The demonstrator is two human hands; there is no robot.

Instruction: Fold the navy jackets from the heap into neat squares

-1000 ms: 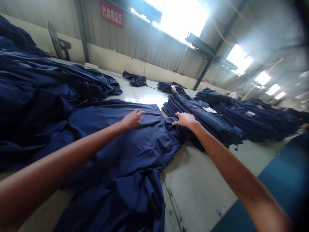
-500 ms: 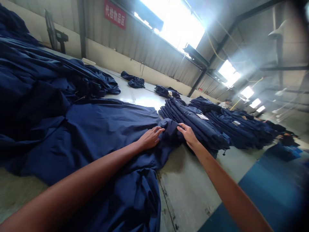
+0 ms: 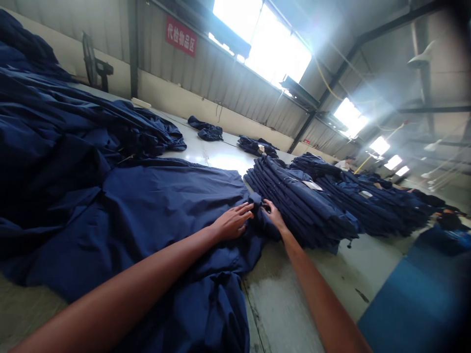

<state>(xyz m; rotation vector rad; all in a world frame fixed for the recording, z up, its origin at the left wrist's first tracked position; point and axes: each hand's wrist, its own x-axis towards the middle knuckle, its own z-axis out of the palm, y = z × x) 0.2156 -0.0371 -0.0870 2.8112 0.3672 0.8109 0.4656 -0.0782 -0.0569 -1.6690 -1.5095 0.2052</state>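
A navy garment of thin, smooth cloth lies spread before me, with one part hanging toward me in folds. My left hand rests on its right end, fingers stretched out over the cloth. Just to the right, my right hand pinches a bunched bit of the same garment between thumb and fingers. The exact part in the pinch is too small to make out. Close beyond my right hand stands a stack of folded navy garments, with a white tag on top.
A large heap of navy cloth rises at the left. More folded stacks run along the table to the right. Small dark bundles lie near the wall. A fan stands at the back left; a person is far off.
My right hand has drawn closer to my left hand, and the cloth between them is bunched smaller. The left hand's fingers lie flatter. The view has tilted up slightly.
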